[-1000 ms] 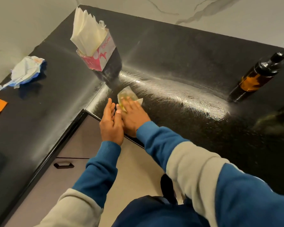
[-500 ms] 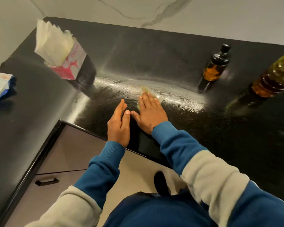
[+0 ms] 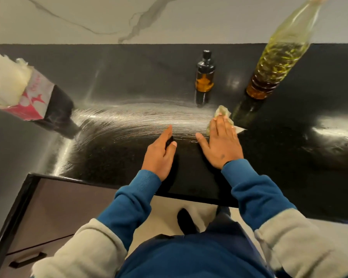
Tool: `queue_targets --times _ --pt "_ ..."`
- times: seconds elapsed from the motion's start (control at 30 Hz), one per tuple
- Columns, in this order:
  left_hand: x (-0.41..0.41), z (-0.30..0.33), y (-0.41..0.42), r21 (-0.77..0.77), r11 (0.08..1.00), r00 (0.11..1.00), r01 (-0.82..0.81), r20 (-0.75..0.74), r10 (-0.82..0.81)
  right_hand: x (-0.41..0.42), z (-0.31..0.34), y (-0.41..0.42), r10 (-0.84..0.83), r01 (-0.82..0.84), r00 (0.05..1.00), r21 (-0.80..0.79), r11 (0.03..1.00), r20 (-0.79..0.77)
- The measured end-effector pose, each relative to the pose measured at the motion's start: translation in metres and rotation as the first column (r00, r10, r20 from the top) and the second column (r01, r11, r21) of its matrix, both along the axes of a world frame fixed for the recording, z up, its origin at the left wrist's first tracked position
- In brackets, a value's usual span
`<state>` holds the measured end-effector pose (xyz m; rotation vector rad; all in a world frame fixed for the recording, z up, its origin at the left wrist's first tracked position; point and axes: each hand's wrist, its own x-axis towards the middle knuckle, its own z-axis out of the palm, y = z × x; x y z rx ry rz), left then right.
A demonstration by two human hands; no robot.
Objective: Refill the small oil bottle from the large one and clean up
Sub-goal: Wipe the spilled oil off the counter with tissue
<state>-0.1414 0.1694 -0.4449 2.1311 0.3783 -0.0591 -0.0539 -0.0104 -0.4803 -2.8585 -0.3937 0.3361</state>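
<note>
Tissue (image 3: 221,114) slid right | right grip (image 3: 222,145) flat on it | black counter (image 3: 129,87) streaked

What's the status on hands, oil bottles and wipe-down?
Right hand pressing oily tissue flat on black counter. Left hand open, resting on counter. Small bottle capped, large bottle just beyond tissue. Path clear.
</note>
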Motion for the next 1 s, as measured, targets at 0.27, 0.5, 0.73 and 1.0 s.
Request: queue_targets --times 0.27,0.5,0.73,1.0 --pt "0.01 -0.007 -0.014 0.032 0.995 0.995 0.097 0.011 -0.097 0.022 0.003 -0.065 -0.262 0.258 0.965 -0.107 0.96 -0.03" --pt "-0.003 -0.016 0.009 0.011 0.999 0.998 -0.039 0.051 0.039 0.028 0.0 0.006 -0.26 0.26 0.965 -0.081 0.962 0.003" --pt "-0.036 -0.015 0.072 0.051 0.954 0.954 -0.296 0.074 0.292 0.051 -0.004 0.127 -0.026 0.026 1.0 -0.015 1.0 -0.013" --pt "-0.096 -0.004 0.15 0.107 0.781 0.788 -0.615 0.063 0.612 0.041 -0.002 0.283 0.345 -0.342 0.938 0.054 0.938 -0.044"
